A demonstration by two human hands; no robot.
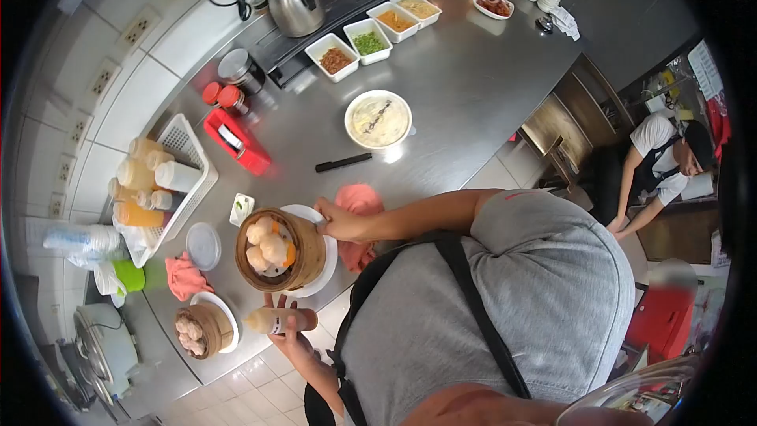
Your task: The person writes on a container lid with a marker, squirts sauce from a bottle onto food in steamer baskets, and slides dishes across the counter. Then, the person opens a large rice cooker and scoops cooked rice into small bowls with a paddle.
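A bamboo steamer [311,251] on a white plate [330,262] holds several pale dumplings [270,242] with orange slices beside them. My right hand [339,221] is closed at the steamer's side, close to the plate's rim; its fingertips are partly hidden. In my left hand [293,338] is a squeeze bottle [277,320] of brownish-orange sauce, lying sideways just below the steamer, with fingers wrapped round it. A smaller bamboo steamer [213,328] of dumplings stands on another white plate [229,323] to the lower left. Beside my right hand lies a pink cloth [361,199].
A white bowl [378,144] with pale contents and a black marker [344,162] lie ahead. White tubs of toppings [367,43] line the back near a steel jug [296,4]. A basket [206,181] of bottles stands left. A co-worker [654,162] bends at the right.
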